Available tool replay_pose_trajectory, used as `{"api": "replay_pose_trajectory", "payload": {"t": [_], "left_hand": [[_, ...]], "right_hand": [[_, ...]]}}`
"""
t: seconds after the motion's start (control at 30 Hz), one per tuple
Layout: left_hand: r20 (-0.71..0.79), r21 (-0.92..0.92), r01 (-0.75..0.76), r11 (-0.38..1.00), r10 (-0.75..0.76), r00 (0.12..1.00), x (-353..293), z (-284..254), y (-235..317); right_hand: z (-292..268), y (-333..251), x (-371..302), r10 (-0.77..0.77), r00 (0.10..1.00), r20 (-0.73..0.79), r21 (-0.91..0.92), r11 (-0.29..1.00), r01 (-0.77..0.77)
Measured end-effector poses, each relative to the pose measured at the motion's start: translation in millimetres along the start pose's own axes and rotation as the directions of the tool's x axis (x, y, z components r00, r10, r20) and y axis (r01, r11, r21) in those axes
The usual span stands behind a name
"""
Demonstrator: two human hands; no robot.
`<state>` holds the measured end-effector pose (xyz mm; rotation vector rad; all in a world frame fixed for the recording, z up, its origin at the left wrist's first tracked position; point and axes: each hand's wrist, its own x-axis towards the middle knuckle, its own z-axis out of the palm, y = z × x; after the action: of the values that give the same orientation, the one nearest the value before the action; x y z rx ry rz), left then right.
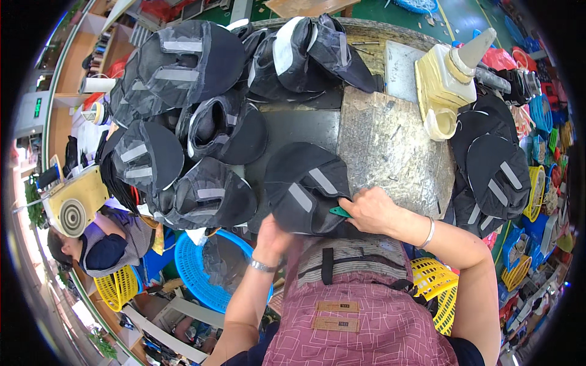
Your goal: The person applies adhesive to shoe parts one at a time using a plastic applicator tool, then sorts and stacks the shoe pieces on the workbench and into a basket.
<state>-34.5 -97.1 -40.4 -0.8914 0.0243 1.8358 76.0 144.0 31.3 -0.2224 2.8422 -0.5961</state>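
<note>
A black shoe upper (308,183) with two grey strips lies at the table's near edge in front of me. My right hand (373,210) is closed round a small green-handled tool (339,211), whose tip I cannot make out; it reaches the upper's right side. At the upper's near left edge is my left hand (273,236); its fingers are smeared by motion, so their grip cannot be told. Several similar uppers (210,192) are heaped to the left. More black uppers (497,177) are piled at the right end of the table.
A glue-stained plastic container (448,76) with a cone-shaped top stands at the back right, beside a rough, glue-spotted board (397,146). A blue basket (207,268) and a yellow basket (433,277) are below the table edge. A person (122,244) sits at the left near a round-faced fan (73,216).
</note>
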Motion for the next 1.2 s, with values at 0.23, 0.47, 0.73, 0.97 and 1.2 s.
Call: {"api": "replay_pose_trajectory", "payload": {"t": [0.23,0.47,0.73,0.97,1.2], "left_hand": [[-0.053,0.706,-0.172,0.687,0.293,0.955,-17.6,48.1,-29.5],[-0.028,0.773,-0.121,0.623,0.223,0.974,-8.8,117.6,-71.0],[-0.073,0.953,0.019,0.302,0.17,0.983,59.1,97.3,-88.7],[0.003,0.964,-0.043,0.264,0.15,0.989,50.1,84.2,-92.3],[-0.005,0.951,-0.05,0.306,0.176,0.984,46.9,80.5,-96.8]], "right_hand": [[-40.6,22.0,-47.0,0.292,0.876,-0.384,0.549,0.835,-0.038],[-46.2,117.3,-125.3,0.905,0.167,-0.392,0.901,0.414,-0.131],[-35.3,156.3,-97.5,0.853,-0.011,-0.522,0.834,0.508,-0.217],[-30.0,46.3,-44.5,0.803,0.535,-0.262,0.954,0.132,0.27],[-10.2,19.6,-21.3,0.583,0.534,-0.613,0.728,0.679,0.095]]}}
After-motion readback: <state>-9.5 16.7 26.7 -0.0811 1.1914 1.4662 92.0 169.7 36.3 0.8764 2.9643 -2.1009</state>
